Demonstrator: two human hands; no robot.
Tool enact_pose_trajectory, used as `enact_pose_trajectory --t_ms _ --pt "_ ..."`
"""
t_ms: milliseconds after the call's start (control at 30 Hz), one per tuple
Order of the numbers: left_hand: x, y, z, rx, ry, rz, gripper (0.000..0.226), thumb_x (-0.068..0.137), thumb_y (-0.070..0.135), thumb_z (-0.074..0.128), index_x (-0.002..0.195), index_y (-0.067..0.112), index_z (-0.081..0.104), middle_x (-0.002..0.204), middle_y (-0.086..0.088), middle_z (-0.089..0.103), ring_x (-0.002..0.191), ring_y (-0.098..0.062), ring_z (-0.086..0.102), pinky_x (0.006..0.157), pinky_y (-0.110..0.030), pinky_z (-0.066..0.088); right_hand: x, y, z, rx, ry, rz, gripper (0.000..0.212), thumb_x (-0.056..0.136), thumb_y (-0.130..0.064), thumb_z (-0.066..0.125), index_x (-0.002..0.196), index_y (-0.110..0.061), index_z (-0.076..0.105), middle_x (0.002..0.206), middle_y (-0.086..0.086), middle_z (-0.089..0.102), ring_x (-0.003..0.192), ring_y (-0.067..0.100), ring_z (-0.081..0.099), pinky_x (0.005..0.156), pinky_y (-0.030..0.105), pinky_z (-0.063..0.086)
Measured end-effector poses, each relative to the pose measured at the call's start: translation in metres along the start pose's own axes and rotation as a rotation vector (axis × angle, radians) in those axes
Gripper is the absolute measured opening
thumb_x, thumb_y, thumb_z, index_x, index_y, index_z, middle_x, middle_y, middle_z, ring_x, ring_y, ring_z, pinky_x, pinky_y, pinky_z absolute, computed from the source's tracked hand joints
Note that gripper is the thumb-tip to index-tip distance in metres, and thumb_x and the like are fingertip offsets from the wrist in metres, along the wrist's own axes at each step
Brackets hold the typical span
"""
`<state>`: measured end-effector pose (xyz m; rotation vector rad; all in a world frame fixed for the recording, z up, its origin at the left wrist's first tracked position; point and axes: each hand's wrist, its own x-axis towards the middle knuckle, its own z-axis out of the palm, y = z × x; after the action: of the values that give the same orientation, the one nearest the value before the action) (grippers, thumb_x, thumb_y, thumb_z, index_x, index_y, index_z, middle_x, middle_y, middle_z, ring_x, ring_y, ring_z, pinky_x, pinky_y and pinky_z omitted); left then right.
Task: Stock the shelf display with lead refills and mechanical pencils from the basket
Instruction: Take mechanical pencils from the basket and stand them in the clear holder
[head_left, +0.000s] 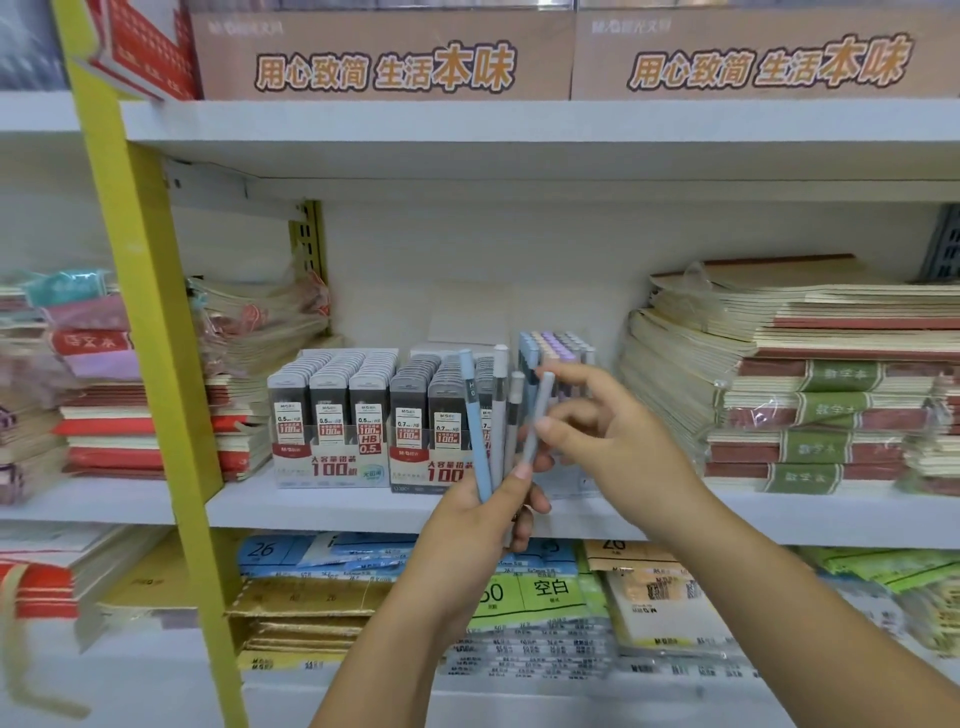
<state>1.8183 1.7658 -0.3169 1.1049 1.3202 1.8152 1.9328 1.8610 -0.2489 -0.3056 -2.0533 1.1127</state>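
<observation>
Left grip (483, 519) curls round slim blue and grey plastic mechanical pencils (475, 426); right grip (608, 431) pinches one grey pencil (540, 400), in front of boxed lead refills (410, 415).

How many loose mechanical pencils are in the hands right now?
4: light blue plastic pencil, tall grey pencil and short grey pencil fanned in the left hand; slanted grey pencil pinched by the right hand. Others may be hidden.

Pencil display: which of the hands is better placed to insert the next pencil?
Right hand: it pinches one grey pencil in front of the pencil display; the left hand grips the other pencils.
</observation>
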Motion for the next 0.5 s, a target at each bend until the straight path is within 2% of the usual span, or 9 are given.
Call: enact_pose_trajectory --t_ms 67,133,233,333,433,500 --pt "-0.003 0.002 -0.005 -0.016 -0.018 -0.029 0.030 0.097 0.041 0.057 0.116 0.022 0.070 0.079 0.003 0.066 0.065 -0.008 0.051 0.061 -0.023 0.044 -0.002 -0.003 -0.008 0.111 0.058 0.022 0.030 0.089 -0.012 0.064 0.113 -0.026 0.053 0.087 0.004 0.075 0.079 0.017 0.071 0.074 0.030 0.054" --pt "-0.006 0.004 -0.013 -0.036 -0.006 -0.063 0.031 0.094 0.041 0.059 0.113 0.020 0.072 0.078 0.002 0.066 0.063 -0.009 0.050 0.056 -0.023 0.042 -0.004 -0.004 -0.021 0.220 0.098 0.041 0.024 0.088 -0.007 0.064 0.105 -0.016 0.049 0.089 0.008 0.076 0.081 0.022 0.072 0.067 0.025 0.056" --pt "-0.008 0.008 -0.025 -0.083 0.061 -0.076 0.025 0.094 0.035 0.060 0.106 0.017 0.073 0.069 0.004 0.058 0.056 -0.006 0.046 0.049 -0.020 0.039 -0.008 0.000 -0.036 0.231 0.043 0.118 0.020 0.086 0.006 0.062 0.093 -0.007 0.049 0.090 0.012 0.074 0.085 0.026 0.073 0.067 0.025 0.058" --pt "-0.009 0.011 -0.029 -0.031 0.151 -0.034 0.021 0.100 0.028 0.056 0.102 0.014 0.072 0.063 0.009 0.054 0.052 -0.003 0.046 0.047 -0.017 0.040 -0.015 0.006 -0.039 -0.025 -0.117 0.186 0.016 0.083 0.006 0.066 0.088 -0.009 0.062 0.087 0.002 0.075 0.080 0.017 0.071 0.075 0.026 0.057" --pt "-0.008 0.014 -0.024 0.099 0.197 0.019 0.022 0.102 0.029 0.055 0.100 0.015 0.071 0.059 0.013 0.051 0.050 -0.002 0.043 0.047 -0.016 0.039 -0.021 0.003 -0.032 -0.378 -0.202 0.136 0.018 0.081 -0.016 0.075 0.089 -0.032 0.073 0.080 -0.013 0.072 0.074 -0.001 0.064 0.070 0.011 0.049" --pt "-0.008 0.016 -0.017 0.135 0.174 0.042 0.023 0.102 0.030 0.054 0.098 0.017 0.072 0.059 0.013 0.048 0.049 -0.002 0.041 0.046 -0.017 0.037 -0.024 0.001 -0.022 -0.435 -0.207 0.074 0.019 0.083 -0.024 0.074 0.095 -0.037 0.072 0.080 -0.015 0.070 0.076 -0.006 0.061 0.069 0.007 0.046"
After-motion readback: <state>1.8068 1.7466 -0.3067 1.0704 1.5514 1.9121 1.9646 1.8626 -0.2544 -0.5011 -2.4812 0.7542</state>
